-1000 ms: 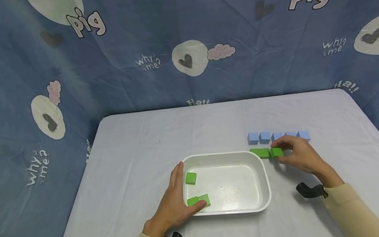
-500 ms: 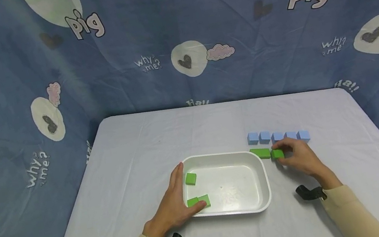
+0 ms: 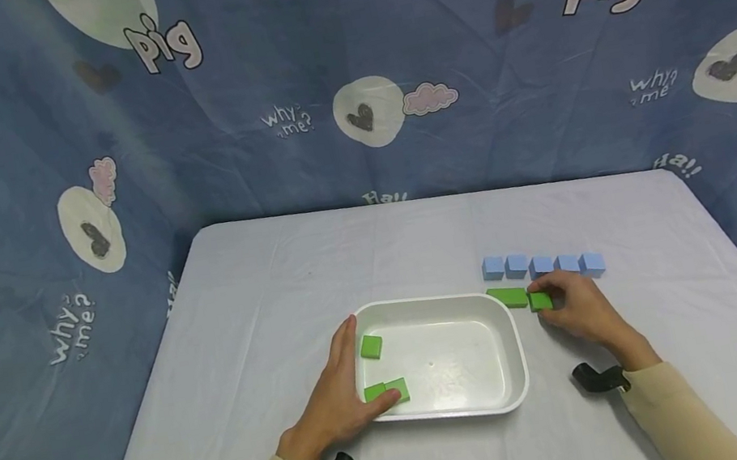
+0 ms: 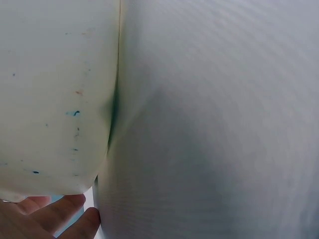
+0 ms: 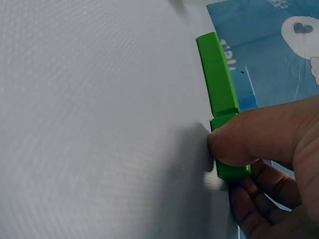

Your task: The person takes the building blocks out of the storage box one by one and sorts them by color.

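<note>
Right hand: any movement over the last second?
Barely. The right hand pinches the green block beside the blue blocks, drawn only slightly toward the person; the shift may be camera motion.

**Blue printed cloth behind a white-covered table**

A table (image 3: 416, 246) draped in a pale, faintly creased white cloth fills the lower half of the head view, its far corners rounded. Behind it and along its left and right edges hangs a blue fabric backdrop (image 3: 277, 49), wrinkled, printed with cream circles, dark hearts, pink clouds and the words "pig", "why me?" and "Ha!!". The light is soft and even.
</note>
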The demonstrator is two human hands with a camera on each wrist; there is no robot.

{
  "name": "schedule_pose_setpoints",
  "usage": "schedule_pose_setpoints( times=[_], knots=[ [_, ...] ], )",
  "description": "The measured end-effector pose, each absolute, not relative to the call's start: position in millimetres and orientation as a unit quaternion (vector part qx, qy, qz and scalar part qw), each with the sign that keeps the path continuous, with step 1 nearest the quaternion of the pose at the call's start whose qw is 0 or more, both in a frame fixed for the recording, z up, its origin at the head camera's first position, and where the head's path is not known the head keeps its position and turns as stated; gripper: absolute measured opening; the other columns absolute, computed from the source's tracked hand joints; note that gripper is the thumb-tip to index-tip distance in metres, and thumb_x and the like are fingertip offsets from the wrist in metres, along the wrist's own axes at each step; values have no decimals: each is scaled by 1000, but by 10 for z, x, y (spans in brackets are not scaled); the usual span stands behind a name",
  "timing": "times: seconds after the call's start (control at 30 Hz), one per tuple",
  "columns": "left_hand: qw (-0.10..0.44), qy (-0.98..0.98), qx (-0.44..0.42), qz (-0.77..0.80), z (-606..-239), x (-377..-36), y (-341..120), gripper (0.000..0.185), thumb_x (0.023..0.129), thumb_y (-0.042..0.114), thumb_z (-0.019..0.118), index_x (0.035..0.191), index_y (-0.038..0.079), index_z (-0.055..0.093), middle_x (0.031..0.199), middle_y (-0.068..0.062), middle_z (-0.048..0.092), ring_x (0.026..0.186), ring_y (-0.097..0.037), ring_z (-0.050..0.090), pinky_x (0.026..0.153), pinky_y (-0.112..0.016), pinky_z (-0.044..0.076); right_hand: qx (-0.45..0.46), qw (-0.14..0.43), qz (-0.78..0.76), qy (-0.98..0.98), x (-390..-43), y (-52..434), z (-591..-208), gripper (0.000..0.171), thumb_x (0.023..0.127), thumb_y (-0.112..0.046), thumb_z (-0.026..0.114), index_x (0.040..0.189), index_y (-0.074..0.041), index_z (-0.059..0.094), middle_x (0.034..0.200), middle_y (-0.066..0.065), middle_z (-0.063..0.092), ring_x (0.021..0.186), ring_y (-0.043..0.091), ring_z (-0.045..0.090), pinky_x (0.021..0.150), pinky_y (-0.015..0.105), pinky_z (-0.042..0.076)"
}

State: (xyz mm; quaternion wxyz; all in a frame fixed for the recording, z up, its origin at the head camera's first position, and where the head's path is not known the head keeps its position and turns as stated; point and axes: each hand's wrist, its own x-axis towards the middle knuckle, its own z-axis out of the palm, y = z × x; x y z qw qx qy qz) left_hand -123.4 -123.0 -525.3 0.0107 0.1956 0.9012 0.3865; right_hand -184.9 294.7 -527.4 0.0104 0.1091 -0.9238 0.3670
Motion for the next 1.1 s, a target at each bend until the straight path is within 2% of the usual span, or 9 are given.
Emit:
schedule_pose_setpoints(
  times=[0.2, 0.4, 0.53, 0.73, 0.8, 0.93, 1.1],
  knots=[
    [13, 899, 196, 390, -5249, -1229, -1227, 122, 79, 47, 84, 163, 5, 7, 165, -18, 16, 141, -42, 38, 109, -56, 39, 96, 8, 359, -928, -1808, 2956, -5212, 42, 79, 2, 81, 119, 2, 68, 116, 20, 69, 107, 39, 65, 94, 57, 51],
    [16, 899, 195, 391, -5239, -1229, -1229, 123, 78, 49, 84, 163, 6, 7, 165, -17, 16, 141, -41, 39, 109, -56, 40, 98, 27, 372, -923, -1780, 2993, -5081, 45, 81, -2, 82, 123, 2, 66, 117, 19, 68, 108, 40, 63, 95, 57, 49],
    [15, 899, 195, 392, -5242, -1231, -1235, 123, 78, 50, 83, 163, 5, 6, 165, -18, 16, 140, -41, 40, 108, -56, 40, 109, 48, 413, -903, -1788, 2989, -4969, 45, 82, -3, 83, 124, 4, 65, 118, 19, 68, 108, 37, 63, 96, 51, 49],
    [12, 897, 198, 395, -5266, -1234, -1248, 124, 78, 51, 83, 163, 4, 6, 165, -18, 16, 141, -41, 39, 109, -56, 40, 129, 69, 476, -867, -1811, 2937, -4820, 45, 84, -1, 82, 125, 5, 64, 116, 22, 67, 107, 30, 63, 95, 24, 50],
    [12, 896, 199, 397, -5273, -1236, -1249, 124, 78, 50, 83, 163, 4, 6, 165, -18, 16, 141, -41, 39, 109, -56, 40, 142, 71, 499, -852, -1812, 2911, -4774, 44, 84, 2, 81, 125, 4, 64, 116, 24, 66, 106, 26, 63, 95, 19, 48],
    [13, 895, 198, 400, -5278, -1240, -1252, 123, 78, 50, 83, 163, 4, 7, 165, -18, 16, 141, -40, 38, 110, -55, 39, 160, 72, 544, -821, -1827, 2859, -4710, 43, 83, 9, 78, 124, 5, 64, 116, 28, 64, 106, 17, 63, 96, 19, 48],
    [13, 893, 198, 404, -5280, -1245, -1261, 123, 78, 50, 83, 163, 4, 7, 165, -18, 16, 142, -39, 38, 110, -55, 39, 184, 82, 581, -788, -1836, 2757, -4629, 44, 82, 14, 77, 123, 10, 63, 116, 29, 64, 107, 19, 64, 98, 23, 49]
  ],
)
